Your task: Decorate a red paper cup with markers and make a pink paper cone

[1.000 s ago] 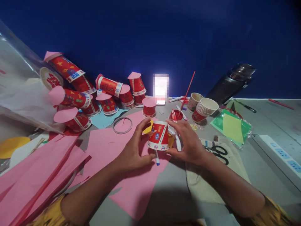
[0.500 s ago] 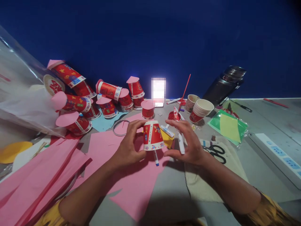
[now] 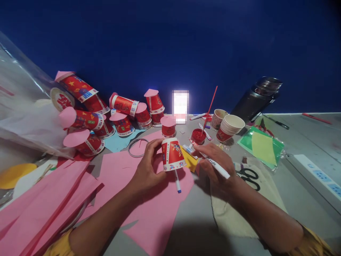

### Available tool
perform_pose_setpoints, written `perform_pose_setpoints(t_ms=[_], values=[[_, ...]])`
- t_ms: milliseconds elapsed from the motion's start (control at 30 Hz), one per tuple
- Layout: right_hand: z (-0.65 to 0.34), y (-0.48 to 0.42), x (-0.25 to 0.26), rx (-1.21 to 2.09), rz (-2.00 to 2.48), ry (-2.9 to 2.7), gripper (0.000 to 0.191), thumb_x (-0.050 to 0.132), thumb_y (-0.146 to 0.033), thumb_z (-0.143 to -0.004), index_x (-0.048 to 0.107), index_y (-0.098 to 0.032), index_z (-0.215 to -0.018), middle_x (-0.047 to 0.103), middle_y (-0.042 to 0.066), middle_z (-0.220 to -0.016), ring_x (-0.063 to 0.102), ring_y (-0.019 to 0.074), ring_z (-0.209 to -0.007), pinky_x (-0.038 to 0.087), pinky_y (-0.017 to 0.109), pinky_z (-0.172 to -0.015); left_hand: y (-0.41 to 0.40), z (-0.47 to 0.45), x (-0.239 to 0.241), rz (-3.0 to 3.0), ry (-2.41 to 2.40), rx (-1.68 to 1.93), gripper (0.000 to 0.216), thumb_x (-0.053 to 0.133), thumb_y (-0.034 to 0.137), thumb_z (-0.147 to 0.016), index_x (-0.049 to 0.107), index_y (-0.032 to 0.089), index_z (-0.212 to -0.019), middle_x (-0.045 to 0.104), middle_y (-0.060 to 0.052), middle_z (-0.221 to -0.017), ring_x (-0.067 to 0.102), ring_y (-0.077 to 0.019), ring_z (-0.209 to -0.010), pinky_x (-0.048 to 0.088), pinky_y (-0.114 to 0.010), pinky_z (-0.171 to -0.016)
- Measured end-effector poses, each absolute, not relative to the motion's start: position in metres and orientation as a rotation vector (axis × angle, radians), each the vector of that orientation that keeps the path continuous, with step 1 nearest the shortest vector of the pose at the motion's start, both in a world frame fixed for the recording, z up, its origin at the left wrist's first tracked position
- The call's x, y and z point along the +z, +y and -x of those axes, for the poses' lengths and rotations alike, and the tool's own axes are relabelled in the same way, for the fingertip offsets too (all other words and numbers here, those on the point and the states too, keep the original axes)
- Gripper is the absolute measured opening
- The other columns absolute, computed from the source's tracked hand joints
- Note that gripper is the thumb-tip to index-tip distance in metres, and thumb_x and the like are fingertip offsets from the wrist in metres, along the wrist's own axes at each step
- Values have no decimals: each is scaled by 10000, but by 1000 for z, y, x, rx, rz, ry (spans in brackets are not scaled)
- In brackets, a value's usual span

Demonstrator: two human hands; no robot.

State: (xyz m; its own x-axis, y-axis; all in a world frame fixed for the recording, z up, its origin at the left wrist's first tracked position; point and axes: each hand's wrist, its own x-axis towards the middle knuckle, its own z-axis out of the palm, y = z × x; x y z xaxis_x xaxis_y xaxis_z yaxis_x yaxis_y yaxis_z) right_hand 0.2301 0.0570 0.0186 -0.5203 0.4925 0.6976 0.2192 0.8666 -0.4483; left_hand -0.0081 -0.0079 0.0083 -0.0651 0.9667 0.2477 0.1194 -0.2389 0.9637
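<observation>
My left hand [image 3: 149,165] grips a red paper cup [image 3: 173,154] from its left side. The cup is upside down, its wide white rim lowest, with printed coloured drawings on its wall. In my right hand [image 3: 217,163] lies a white marker pen [image 3: 215,165], slanting with its red-patterned end towards the cup; a gap separates it from the cup. Below the cup, a white marker with a blue end [image 3: 178,183] rests on a pink paper sheet [image 3: 149,209]. A glue tube [image 3: 190,151] lies on yellow paper [image 3: 192,163] between my hands.
At the back left stand several red cups with pink paper cones [image 3: 121,122]. A red paint pot [image 3: 198,137] with a brush, stacked paper cups [image 3: 230,126] and a black flask [image 3: 254,99] are behind my right hand. Scissors [image 3: 249,176] lie on a cloth bag [image 3: 239,213]; a power strip [image 3: 317,174] is far right.
My right hand has closed around the marker, which has swung from nearly upright to a slant pointing at the cup. The left hand keeps its hold on the cup.
</observation>
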Motion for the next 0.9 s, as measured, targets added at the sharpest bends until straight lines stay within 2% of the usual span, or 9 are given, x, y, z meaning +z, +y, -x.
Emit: perform_pose_setpoints(t_ms=[200, 333, 433, 633, 733, 833, 900], values=[[-228, 58, 12, 409, 607, -2122, 386, 497, -182, -1055, 563, -255, -1429, 780, 79, -1094, 735, 235, -957, 575, 409, -852, -9, 7, 9, -1204, 1157, 1374, 777, 778, 111, -696, 493, 276, -1400, 562, -121, -1495, 531, -334, -1445, 478, -508, -1181], [-227, 59, 9, 382, 631, -2150, 372, 501, -202, -1055, 567, -259, -1417, 781, 82, -1094, 740, 242, -954, 584, 409, -851, -4, 13, 8, -1026, 1083, 1389, 803, 852, 203, -686, 492, 278, -1400, 619, -127, -1462, 602, -342, -1380, 565, -459, -1081], [-226, 59, 9, 375, 657, -2166, 345, 530, -211, -1041, 583, -255, -1379, 780, 92, -1101, 734, 251, -948, 585, 421, -839, -1, 15, 7, -988, 1080, 1384, 808, 853, 211, -660, 499, 275, -1384, 635, -129, -1435, 632, -348, -1332, 582, -469, -1045], [-226, 65, 4, 297, 651, -2277, 347, 578, -178, -988, 605, -236, -1329, 774, 108, -1092, 716, 268, -934, 585, 419, -801, -5, 8, 7, -1361, 1497, 1452, 776, 790, 162, -668, 491, 274, -1374, 495, -115, -1472, 552, -331, -1356, 452, -592, -1175], [-226, 69, -2, 304, 666, -2377, 457, 616, -155, -933, 587, -236, -1382, 752, 118, -1128, 688, 293, -992, 588, 442, -833, -4, 7, 9, -1475, 1642, 1525, 787, 842, 242, -656, 503, 280, -1365, 471, -104, -1444, 503, -338, -1360, 411, -616, -1195], [-225, 69, -6, 336, 731, -2434, 629, 631, -112, -889, 500, -239, -1491, 705, 140, -1225, 643, 315, -1094, 583, 488, -919, -3, 7, 11, -1407, 1667, 1566, 756, 854, 293, -696, 507, 295, -1367, 465, -90, -1444, 502, -324, -1361, 414, -599, -1198], [-224, 67, -7, 352, 756, -2454, 677, 602, -93, -901, 442, -239, -1541, 676, 153, -1259, 621, 321, -1133, 575, 517, -959, -3, 6, 11, -1356, 1644, 1569, 741, 854, 295, -719, 504, 306, -1372, 460, -81, -1455, 516, -312, -1354, 424, -588, -1197]])
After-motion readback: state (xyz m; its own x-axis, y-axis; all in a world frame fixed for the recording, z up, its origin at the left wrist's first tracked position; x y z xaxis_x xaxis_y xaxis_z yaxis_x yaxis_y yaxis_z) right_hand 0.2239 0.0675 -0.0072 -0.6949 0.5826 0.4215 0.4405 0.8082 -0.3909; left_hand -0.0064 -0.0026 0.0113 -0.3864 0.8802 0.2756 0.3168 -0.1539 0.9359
